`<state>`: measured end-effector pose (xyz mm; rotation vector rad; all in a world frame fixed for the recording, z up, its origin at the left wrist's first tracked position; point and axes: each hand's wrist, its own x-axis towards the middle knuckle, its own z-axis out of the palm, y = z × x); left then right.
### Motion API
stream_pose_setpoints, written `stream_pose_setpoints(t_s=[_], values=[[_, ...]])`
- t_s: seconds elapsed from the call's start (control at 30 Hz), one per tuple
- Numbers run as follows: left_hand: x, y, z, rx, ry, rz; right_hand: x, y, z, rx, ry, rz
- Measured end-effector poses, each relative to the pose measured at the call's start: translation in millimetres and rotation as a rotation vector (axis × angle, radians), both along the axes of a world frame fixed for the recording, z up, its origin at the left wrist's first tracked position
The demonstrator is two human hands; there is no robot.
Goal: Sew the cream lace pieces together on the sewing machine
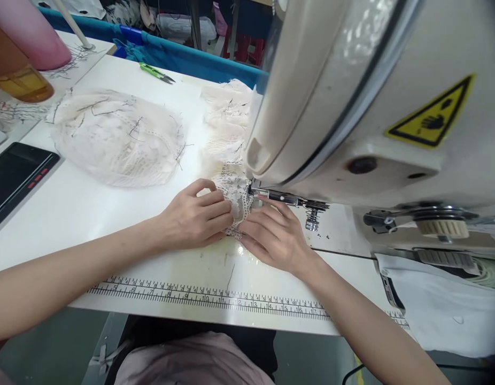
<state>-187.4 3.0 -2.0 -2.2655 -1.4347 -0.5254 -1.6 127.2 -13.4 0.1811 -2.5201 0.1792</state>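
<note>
A strip of pale lace fabric (236, 193) runs under the needle area of a cream sewing machine (303, 96), and its far part lies on the table behind. My left hand (201, 216) is closed on the lace's left side, fingers curled, just left of the presser foot. From the right, my right hand (275, 232) pinches the lace's near right edge, its index finger stretched toward the metal guide (281, 197) beside the foot. The needle itself is mostly hidden behind the machine head and fingers.
Another gathered piece of pale lace (119, 139) with dark thread ends lies left. Green thread snips (156, 72) rest near the back edge. A dark phone (18, 179) is at far left, near an amber-based bottle (21, 69). A printed ruler (215, 299) follows the front edge.
</note>
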Motion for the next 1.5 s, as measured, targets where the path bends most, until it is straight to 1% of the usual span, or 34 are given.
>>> stream_pose_setpoints(t_s=[0.17,0.27,0.33,0.43,0.53,0.67,0.87,1.1,1.3,1.5], values=[[1.0,-0.9,1.3,0.047,0.038,-0.011,2.0,-0.7,-0.4,0.015,0.03,0.049],[1.2,-1.4,0.8,0.027,0.078,-0.046,4.7,-0.2,-0.4,0.027,0.009,0.086],[1.1,-1.3,-1.3,-0.046,0.055,-0.06,5.9,-0.3,0.5,0.046,-0.004,0.098],[-0.1,-0.7,-6.8,-0.195,-0.021,-0.028,6.4,-1.4,2.2,0.065,-0.001,0.068],[-2.1,-0.3,-11.8,-0.263,-0.023,0.0,5.5,-2.8,4.0,0.068,0.001,0.044],[-4.7,0.1,-12.1,-0.276,0.015,0.019,3.7,-4.0,5.9,0.058,0.003,0.059],[-9.6,2.8,-6.4,-0.309,0.044,-0.028,2.7,-5.4,3.8,0.087,0.021,0.054],[-14.8,7.1,-2.9,-0.309,0.023,-0.056,-0.5,-7.2,1.3,0.119,0.057,0.049],[-12.2,7.6,-1.8,-0.312,0.035,-0.036,0.0,-5.7,0.9,0.127,0.083,0.041],[-8.4,7.6,-4.7,-0.289,0.061,-0.004,4.1,-2.8,2.6,0.137,0.03,-0.001]])
